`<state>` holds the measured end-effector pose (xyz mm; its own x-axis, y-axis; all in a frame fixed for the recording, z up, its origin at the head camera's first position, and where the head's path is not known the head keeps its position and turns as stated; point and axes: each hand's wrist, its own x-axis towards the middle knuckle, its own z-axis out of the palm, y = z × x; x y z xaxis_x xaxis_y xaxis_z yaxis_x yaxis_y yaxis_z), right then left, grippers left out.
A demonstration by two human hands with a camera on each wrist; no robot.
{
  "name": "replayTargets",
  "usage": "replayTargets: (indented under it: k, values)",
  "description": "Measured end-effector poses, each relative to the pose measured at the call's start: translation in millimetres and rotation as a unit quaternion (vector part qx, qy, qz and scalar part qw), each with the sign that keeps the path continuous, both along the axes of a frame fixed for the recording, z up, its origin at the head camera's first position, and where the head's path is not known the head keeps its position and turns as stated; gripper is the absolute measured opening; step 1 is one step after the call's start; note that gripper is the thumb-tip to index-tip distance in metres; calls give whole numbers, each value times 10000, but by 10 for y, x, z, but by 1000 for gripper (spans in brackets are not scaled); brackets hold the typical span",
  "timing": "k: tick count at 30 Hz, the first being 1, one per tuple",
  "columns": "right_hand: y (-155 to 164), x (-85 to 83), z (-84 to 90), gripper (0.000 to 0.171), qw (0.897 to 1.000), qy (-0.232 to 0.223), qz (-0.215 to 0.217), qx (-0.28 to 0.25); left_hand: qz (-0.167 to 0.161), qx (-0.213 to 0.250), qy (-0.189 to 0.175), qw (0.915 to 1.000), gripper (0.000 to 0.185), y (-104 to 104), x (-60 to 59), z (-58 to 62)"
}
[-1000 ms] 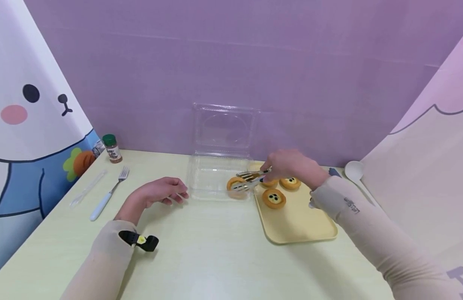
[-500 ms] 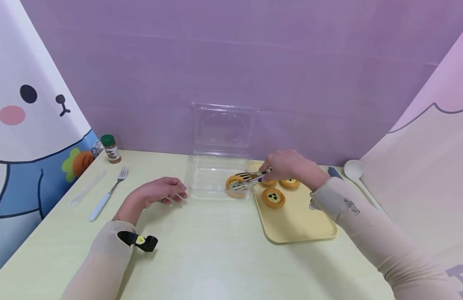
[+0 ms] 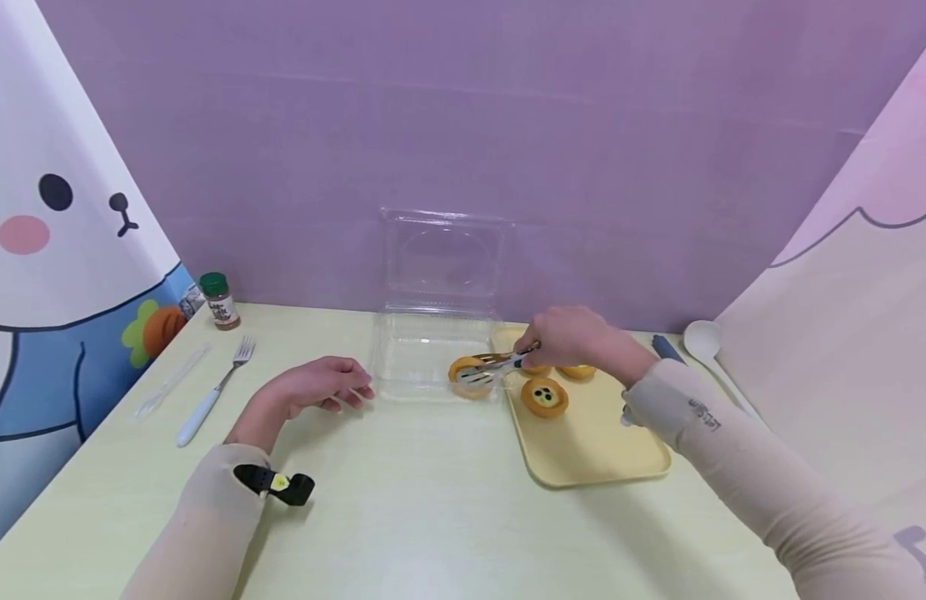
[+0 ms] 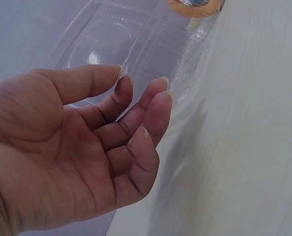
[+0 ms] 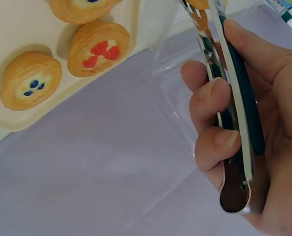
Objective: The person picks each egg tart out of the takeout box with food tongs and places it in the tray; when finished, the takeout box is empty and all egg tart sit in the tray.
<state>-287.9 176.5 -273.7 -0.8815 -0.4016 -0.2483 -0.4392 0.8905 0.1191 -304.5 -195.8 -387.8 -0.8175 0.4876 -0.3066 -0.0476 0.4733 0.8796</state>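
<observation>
In the head view my right hand (image 3: 563, 335) grips metal tongs (image 5: 242, 101) with dark handle pads, fingers and thumb wrapped round them. The slotted tips lie over a round tart (image 3: 458, 367) inside the base of a clear plastic clamshell box (image 3: 402, 354). Whether they still pinch the tart I cannot tell. My left hand (image 3: 320, 387) hovers beside the box's left edge with loosely bent fingers and holds nothing; its palm shows in the left wrist view. Several tarts, among them a blue-dotted one (image 3: 545, 397) and a red-topped one (image 5: 99, 49), sit on a yellow tray (image 3: 605, 454).
The box's lid (image 3: 447, 254) stands raised against the purple backdrop. On the left lie a fork (image 3: 218, 392) and a wrapped clear plastic utensil (image 3: 172, 382), with a green-capped jar (image 3: 219, 302) behind. A white spoon (image 3: 703, 340) and a blue handle (image 3: 668, 347) lie beyond the tray.
The two arms of the tongs appear slightly closer together at the tart. The tart stays in the box's right side. My left hand keeps its place; the head view shifts slightly.
</observation>
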Motion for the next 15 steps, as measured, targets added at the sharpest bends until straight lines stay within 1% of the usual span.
replayTargets:
  k: [4,7,11,15]
  values:
    - [63,29,-56,39,9992,221,252,-210,37,15,-1,10000,28,-6,7,-1]
    - [111,60,-111,38,9978,364,365,-420,59,19,-7,10000,27,-4,10,-1]
    - [147,84,-184,38,9955,559,428,-636,69,31,-4,10000,27,2,12,2]
    - [173,95,-240,38,9930,776,399,-796,58,33,9,10000,28,2,16,2]
